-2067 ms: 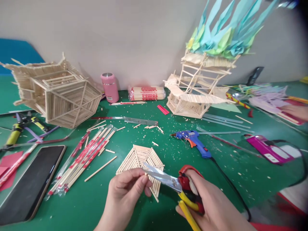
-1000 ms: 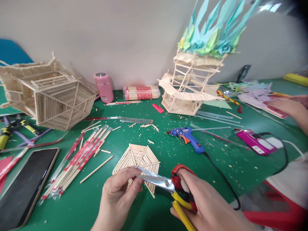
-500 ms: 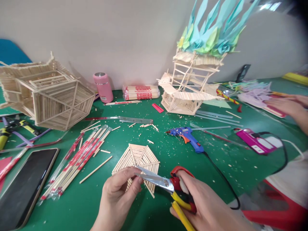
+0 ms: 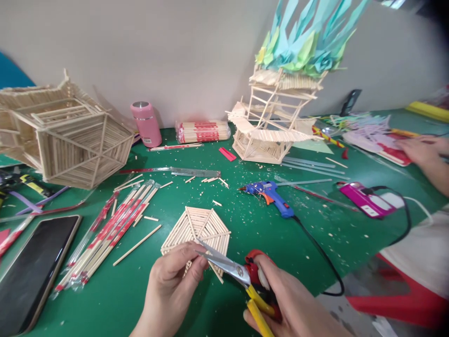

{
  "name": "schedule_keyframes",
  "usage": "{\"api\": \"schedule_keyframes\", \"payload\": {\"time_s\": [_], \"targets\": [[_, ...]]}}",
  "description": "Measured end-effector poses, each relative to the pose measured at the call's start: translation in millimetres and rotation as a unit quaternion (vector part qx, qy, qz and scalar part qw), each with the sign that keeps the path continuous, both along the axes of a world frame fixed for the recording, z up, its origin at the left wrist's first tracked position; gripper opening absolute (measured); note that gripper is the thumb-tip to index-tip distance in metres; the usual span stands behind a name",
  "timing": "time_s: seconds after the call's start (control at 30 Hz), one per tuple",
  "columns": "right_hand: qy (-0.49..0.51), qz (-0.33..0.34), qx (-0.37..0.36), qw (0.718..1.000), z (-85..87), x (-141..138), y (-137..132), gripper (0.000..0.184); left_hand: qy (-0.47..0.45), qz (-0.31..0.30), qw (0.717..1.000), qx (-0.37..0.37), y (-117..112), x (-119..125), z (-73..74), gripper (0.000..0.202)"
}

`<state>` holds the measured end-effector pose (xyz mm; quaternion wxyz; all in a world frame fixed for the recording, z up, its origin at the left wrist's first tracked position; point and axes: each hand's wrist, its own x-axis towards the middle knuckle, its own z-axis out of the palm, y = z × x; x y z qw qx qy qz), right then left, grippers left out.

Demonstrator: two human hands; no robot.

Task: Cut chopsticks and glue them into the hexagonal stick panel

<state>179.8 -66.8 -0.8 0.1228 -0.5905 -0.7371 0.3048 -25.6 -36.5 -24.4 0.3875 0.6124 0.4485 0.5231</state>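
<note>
My left hand [image 4: 171, 283] is closed in a pinch at the near edge of a flat hexagonal panel of wooden sticks [image 4: 196, 227] that lies on the green table [image 4: 245, 224]. What its fingertips pinch is too small to make out. My right hand [image 4: 294, 304] grips red and yellow handled scissors [image 4: 242, 274]. The blades point left and their tips sit just above my left fingertips, over the panel's near edge.
A blue glue gun [image 4: 268, 194] with a black cord lies right of the panel. Wrapped chopsticks [image 4: 112, 229] and a phone [image 4: 31, 267] lie to the left. Two stick models [image 4: 70, 140] [image 4: 270, 126] stand at the back. Another person's hand [image 4: 424, 152] rests at far right.
The scissors' tips have tilted slightly, staying by my left fingertips. The view has shifted a little rightward and downward; the other person's hand has come into view at right.
</note>
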Motion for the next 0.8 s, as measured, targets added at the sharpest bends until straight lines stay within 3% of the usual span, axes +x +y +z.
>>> {"api": "schedule_keyframes", "payload": {"time_s": [0.6, 0.8], "targets": [[-0.011, -0.013, -0.032, 0.999, 1.0, -4.6, -14.9, 0.026, 0.1, -0.022, 0.986, 0.133, 1.9, 2.3, 12.1, 0.017], [-0.01, -0.01, -0.019, 1.0, -0.4, -3.2, -17.5, 0.027, 0.118, -0.03, 0.983, 0.137, 0.7, 1.8, 12.0, 0.017]]}}
